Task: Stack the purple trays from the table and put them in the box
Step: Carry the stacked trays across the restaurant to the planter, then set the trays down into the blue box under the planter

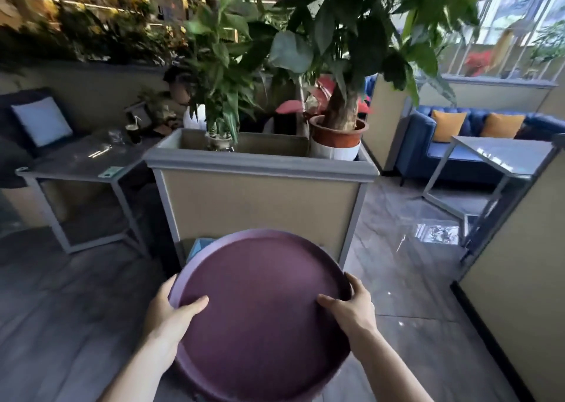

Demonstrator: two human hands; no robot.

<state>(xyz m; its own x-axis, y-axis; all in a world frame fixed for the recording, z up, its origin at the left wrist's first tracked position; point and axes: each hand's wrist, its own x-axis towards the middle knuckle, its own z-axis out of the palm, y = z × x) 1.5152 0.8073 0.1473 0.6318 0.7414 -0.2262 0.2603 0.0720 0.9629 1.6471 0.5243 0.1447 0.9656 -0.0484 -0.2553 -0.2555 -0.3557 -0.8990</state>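
Observation:
A round purple tray (260,304) fills the lower middle of the head view, held level above the floor. My left hand (171,307) grips its left rim with the thumb lying on the tray's inner face. My right hand (351,304) grips the right rim the same way. I cannot tell whether more trays lie stacked beneath it. A light blue corner of something (198,245), perhaps a box, shows just beyond the tray's far left edge, mostly hidden.
A tall beige planter (260,194) with a grey rim and potted plants stands straight ahead. A grey table (76,169) with a seated person behind it is at left. Another table (501,157) and a blue sofa (458,154) are at right; a beige partition (519,264) stands near right.

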